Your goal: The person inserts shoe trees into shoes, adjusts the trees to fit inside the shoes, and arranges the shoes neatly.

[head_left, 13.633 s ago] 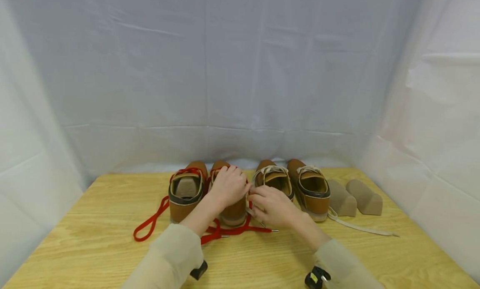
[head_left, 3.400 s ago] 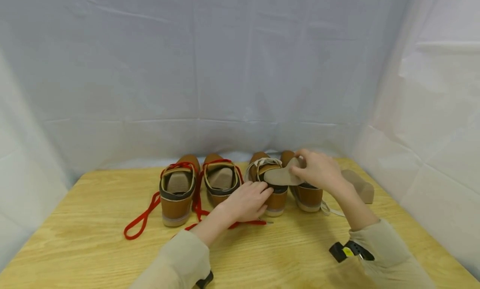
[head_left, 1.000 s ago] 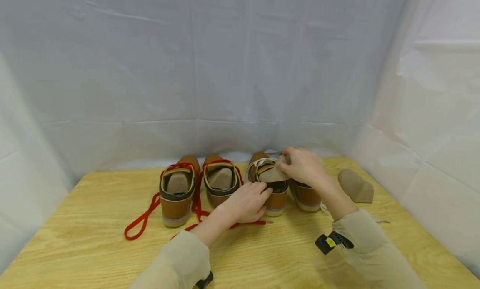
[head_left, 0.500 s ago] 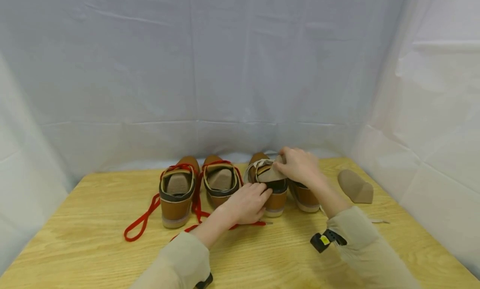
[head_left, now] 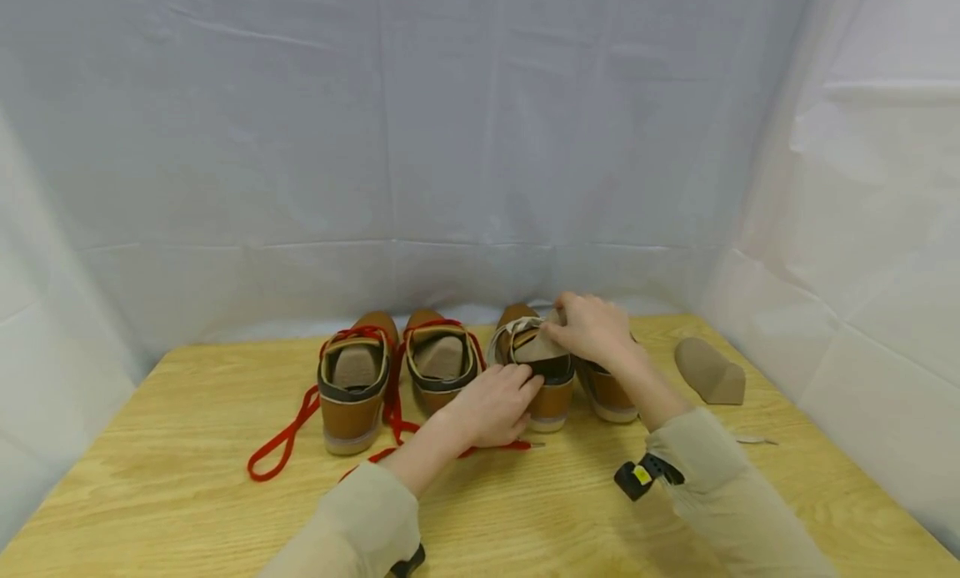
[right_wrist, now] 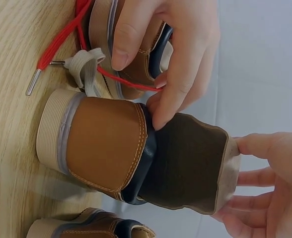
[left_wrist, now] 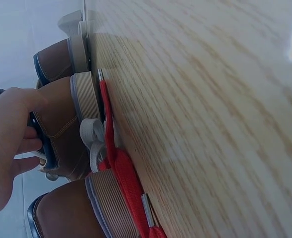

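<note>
My right hand [head_left: 596, 328] grips the raised heel end of a beige molded shoe insert [right_wrist: 190, 163], thumb on one edge and fingers along the other. The insert's front end sits in the opening of a brown leather shoe [right_wrist: 109, 141], third from the left, with its hollow underside facing the right wrist camera. That shoe has beige laces [head_left: 528, 325] and a dark padded collar. My left hand [head_left: 491, 407] holds the shoe at the left side of its collar, an index fingertip right at the rim [right_wrist: 148, 131]. The insert's toe is hidden inside.
Two brown shoes [head_left: 351, 419] with red laces [head_left: 288, 444] stand at left, each with an insert inside. A fourth shoe [head_left: 611, 394] stands close on the right. Another insert [head_left: 708, 374] lies farther right on the wooden table [head_left: 187, 528], near a beige lace tip [head_left: 753, 440].
My hands have left the second shoe since the oldest frame. The right hand took one insert from the right and moved it left and down into the third shoe. The left hand stays at the collar.
</note>
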Action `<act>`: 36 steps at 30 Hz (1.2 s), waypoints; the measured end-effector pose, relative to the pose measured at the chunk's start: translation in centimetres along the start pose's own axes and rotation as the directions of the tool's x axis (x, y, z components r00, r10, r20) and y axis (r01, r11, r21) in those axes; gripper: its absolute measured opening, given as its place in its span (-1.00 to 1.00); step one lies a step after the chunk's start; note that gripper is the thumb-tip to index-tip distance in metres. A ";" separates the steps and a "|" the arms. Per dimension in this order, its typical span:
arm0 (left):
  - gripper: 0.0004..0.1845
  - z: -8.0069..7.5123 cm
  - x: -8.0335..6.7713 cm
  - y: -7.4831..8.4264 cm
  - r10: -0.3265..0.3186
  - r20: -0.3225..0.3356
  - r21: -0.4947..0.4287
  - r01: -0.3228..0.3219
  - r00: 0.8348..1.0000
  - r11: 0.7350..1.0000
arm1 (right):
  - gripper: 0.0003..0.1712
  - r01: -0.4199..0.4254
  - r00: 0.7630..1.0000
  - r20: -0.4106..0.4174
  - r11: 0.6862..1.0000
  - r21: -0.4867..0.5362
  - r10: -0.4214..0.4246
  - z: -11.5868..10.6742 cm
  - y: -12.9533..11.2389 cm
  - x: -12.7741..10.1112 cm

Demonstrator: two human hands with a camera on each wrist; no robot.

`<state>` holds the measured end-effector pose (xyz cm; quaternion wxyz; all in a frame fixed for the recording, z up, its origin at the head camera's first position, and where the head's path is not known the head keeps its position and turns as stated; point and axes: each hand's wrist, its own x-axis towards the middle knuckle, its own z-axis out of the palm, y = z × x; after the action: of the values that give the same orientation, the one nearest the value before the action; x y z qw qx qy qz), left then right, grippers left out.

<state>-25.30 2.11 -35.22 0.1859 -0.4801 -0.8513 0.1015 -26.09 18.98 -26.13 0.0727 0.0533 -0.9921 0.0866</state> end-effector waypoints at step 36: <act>-0.46 0.2 -0.2 -0.1 -0.002 0.015 0.008 0.002 1.000 1.000 | -0.57 0.030 0.999 -0.044 0.999 -0.020 -0.031 2.0 -1.0 0.8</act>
<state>-25.34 1.87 -35.42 0.1814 -0.4776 -0.8528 0.1086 -27.06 17.61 -27.75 0.0966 0.0658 -0.9901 0.0772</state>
